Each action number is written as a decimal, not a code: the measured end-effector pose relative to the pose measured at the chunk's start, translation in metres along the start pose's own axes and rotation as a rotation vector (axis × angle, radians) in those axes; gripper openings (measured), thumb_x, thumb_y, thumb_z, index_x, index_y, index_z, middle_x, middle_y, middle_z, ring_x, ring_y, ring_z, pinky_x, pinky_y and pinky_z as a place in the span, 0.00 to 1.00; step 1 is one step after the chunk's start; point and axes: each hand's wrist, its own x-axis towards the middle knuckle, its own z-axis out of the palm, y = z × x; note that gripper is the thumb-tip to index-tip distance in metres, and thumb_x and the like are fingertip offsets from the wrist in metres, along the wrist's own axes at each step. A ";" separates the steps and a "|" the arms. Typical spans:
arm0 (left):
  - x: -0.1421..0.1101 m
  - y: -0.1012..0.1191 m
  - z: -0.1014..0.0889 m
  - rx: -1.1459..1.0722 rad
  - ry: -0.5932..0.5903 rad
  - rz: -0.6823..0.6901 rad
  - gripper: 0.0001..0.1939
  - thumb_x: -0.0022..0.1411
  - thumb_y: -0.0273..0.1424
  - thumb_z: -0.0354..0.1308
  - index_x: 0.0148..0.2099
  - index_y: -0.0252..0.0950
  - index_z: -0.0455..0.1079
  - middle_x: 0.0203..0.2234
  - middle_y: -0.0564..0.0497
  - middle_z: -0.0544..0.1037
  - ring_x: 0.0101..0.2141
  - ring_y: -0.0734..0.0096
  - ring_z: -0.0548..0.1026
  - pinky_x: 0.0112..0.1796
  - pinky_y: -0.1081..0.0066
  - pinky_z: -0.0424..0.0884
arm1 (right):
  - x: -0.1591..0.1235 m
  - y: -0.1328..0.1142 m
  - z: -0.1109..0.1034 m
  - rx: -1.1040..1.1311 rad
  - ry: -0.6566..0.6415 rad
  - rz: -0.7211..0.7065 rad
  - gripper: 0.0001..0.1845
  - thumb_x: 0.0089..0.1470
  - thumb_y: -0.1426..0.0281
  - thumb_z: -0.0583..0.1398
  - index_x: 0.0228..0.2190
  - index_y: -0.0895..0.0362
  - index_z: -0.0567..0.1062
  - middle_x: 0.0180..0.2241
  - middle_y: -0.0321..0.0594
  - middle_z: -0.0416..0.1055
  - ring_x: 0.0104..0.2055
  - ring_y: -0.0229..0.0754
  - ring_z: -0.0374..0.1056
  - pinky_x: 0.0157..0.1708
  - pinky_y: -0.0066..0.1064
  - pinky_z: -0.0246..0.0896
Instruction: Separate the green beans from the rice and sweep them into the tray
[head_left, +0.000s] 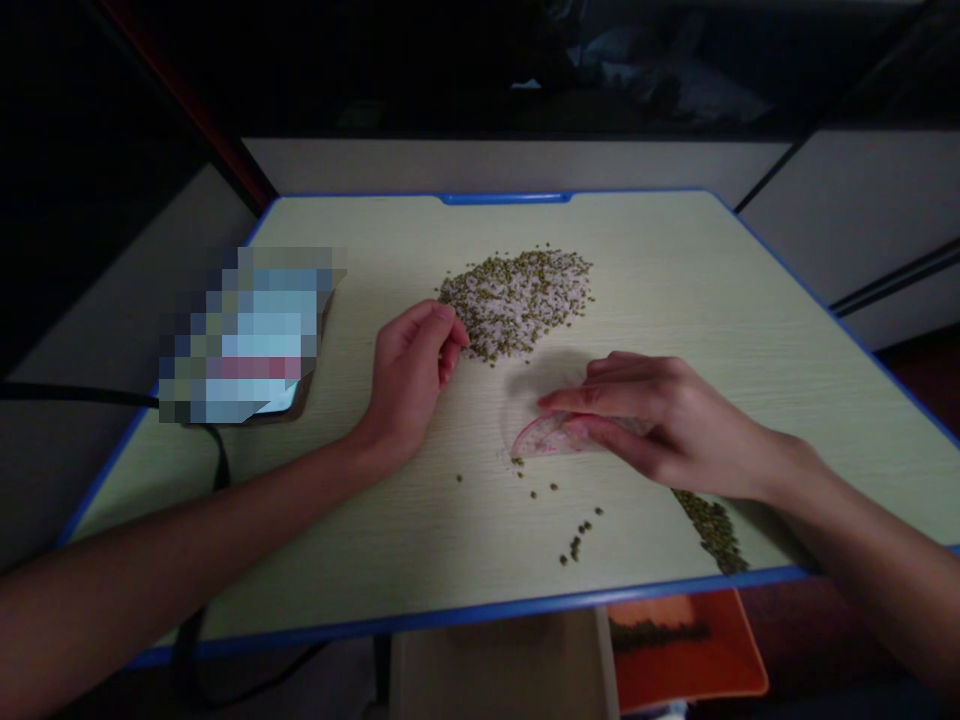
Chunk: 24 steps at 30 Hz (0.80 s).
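Near the tabletop's (675,285) lower edge, a green seed heap (712,532) at lower right leaves little margin; the right forearm should clear it. Mid-frame, the right hand (637,415) pinches a translucent pink-edged piece (546,437). The left hand (416,370), curled closed, contents unseen, meets the mixed pile (521,300) at upper centre; small pinches should limit scatter. Open room lies upper right.

Slim bare forearms (232,540), narrow wrists (375,440), slender-fingered left hand (409,375) and right hand (671,425)
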 end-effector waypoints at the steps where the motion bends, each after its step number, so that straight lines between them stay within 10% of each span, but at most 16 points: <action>1: 0.000 0.000 0.000 0.003 0.002 0.000 0.13 0.56 0.28 0.50 0.19 0.37 0.63 0.11 0.56 0.58 0.14 0.79 0.55 0.14 0.74 0.47 | 0.000 0.000 0.000 0.004 -0.002 -0.004 0.16 0.57 0.74 0.53 0.43 0.64 0.76 0.34 0.48 0.76 0.34 0.43 0.69 0.36 0.35 0.63; 24: 0.000 -0.002 -0.001 0.011 -0.015 0.012 0.13 0.56 0.29 0.50 0.19 0.38 0.63 0.11 0.56 0.58 0.14 0.78 0.55 0.15 0.73 0.47 | -0.008 0.003 -0.008 0.017 -0.044 -0.061 0.14 0.58 0.74 0.52 0.42 0.61 0.76 0.32 0.45 0.77 0.33 0.44 0.68 0.36 0.36 0.62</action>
